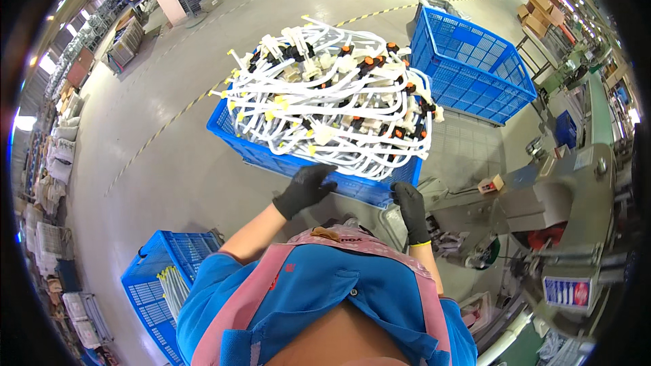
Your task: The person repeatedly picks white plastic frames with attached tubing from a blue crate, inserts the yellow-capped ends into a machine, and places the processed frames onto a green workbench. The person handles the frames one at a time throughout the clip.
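Observation:
In front of me a blue plastic crate (366, 193) is heaped above its rim with white bent tubes (339, 115) that carry cream, black and orange fittings and some yellow tips. My left hand (305, 190), in a black glove, is at the crate's near side, thumb and fingers apart, with nothing visible held. At the near right corner, my right hand (409, 210), also black-gloved, has its fingers closed at the crate's rim. Its fingertips are partly hidden.
Another blue crate (468, 88) stands beyond on the right. At lower left a blue crate (152, 298) holds white tubes. Grey machinery (576, 183) lines the right side, with a small open carton (490, 184) nearby. Yellow-black striped tape (163, 125) crosses the floor.

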